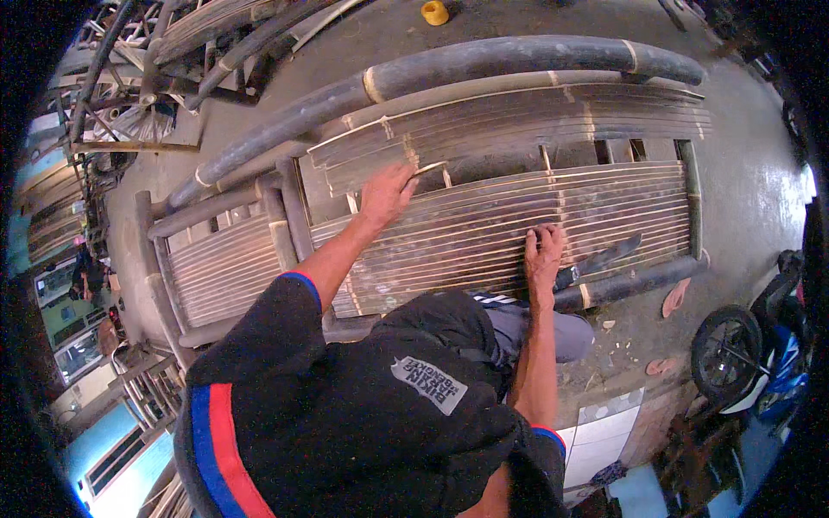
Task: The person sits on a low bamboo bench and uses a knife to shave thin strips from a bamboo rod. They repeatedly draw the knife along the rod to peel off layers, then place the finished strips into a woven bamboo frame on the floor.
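My left hand (387,197) reaches over the bamboo slats, its fingers closed on the end of a thin pale bamboo strip (432,167). Below it spreads a panel of narrow bamboo slats (466,229), set in a frame of thick dark bamboo poles. My right hand (544,249) rests on this panel with its fingers curled in; whatever they hold, if anything, is hidden. Beside the right wrist a machete (611,255) with a dark blade lies across the slats. A loose-looking sheet of split bamboo (492,121) lies beyond a gap at the panel's far side.
A thick dark bamboo pole (501,62) curves along the far side. A smaller slatted section (226,268) adjoins at left. Bamboo pieces (164,69) are piled far left. A yellow roll (434,12) sits on the floor. Pink sandals (676,298) and a motorbike wheel (726,352) are at right.
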`<state>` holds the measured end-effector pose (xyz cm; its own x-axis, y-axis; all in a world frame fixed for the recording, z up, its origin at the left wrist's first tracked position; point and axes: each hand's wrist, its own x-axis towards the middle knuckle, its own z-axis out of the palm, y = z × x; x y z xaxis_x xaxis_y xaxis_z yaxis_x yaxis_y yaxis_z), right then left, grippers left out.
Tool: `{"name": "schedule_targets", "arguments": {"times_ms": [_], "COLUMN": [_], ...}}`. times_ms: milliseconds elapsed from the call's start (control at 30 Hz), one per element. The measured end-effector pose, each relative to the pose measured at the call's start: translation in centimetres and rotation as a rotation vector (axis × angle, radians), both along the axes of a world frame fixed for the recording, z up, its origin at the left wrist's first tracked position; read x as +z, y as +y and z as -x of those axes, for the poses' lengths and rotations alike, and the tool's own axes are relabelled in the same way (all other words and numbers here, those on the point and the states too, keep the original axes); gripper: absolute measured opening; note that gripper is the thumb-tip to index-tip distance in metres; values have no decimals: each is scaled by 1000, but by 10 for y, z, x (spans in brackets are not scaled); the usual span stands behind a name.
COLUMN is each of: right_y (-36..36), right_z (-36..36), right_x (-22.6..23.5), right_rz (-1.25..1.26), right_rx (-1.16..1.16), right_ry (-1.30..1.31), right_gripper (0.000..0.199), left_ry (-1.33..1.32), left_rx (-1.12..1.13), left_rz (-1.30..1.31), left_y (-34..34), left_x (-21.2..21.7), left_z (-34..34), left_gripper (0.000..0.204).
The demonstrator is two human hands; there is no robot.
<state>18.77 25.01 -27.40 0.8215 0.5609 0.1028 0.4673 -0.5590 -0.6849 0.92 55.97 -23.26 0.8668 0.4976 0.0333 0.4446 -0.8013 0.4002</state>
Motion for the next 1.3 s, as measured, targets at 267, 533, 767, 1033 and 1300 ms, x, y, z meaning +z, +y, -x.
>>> {"name": "schedule_targets", "arguments": {"times_ms": [267, 533, 767, 1033, 1300], "right_y": [2, 8, 4, -44, -58], "right_z": [3, 7, 5, 28, 31], "right_x": [-2, -6, 27, 34, 33], "right_rz": [-36, 8, 111, 461, 652], "right_rx": [-16, 0, -222, -580, -664], "right_ry": [26, -77, -142, -224, 121], "right_gripper": [14, 14, 29, 48, 80], "left_ry": [-33, 326, -31, -253, -136], "left_rx": [-44, 158, 0, -372, -360], "left_rz": [27, 174, 61, 142, 12], "left_y": [-14, -48, -56, -104, -159], "left_x": [-15, -33, -29, -32, -30], "left_z": [36, 29, 16, -139, -182], "left_gripper": [39, 51, 56, 61, 59]}}
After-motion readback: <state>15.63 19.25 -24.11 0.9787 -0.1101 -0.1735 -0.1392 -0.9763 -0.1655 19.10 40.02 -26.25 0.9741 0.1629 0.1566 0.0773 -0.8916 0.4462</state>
